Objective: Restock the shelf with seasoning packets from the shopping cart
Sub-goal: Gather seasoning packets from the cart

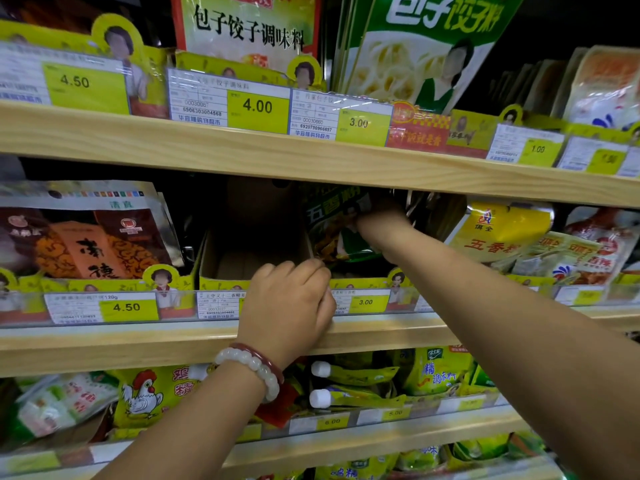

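Right hand [379,225] was deep in the mid shelf [242,341], just under the upper board, fingers curled round the top of a green packet [337,230] — gripping it, packet upright w/ a slight tilt, its lower end down in the yellow box [221,284] section right of centre. Fingertips themselves were hidden behind the packet, so how tight the pinch was can't be told. Left hand [289,306] sat at the shelf's front edge, knuckles up, fingers bent over the price strip [128,306] and box rim beside the 3.00 tag [365,302]; it looked to be holding that edge, no packet in it. Wrist wore a white bead bracelet [251,363] next to a red bangle [263,358]. Left of the green packet the box stood mostly bare inside — brown card showing. At the shelf's left end were red-brown packs [86,237] behind a 4.50 tag; at the right end, yellow packs [498,233] leaning over. Upper shelf carried big dumpling-seasoning bags [249,29] w/ 4.00 and 3.00 tags on its front edge. Lower shelf held yellow chicken-print bags [149,396] and pouches w/ white caps [320,398]. Cart wasn't in view.
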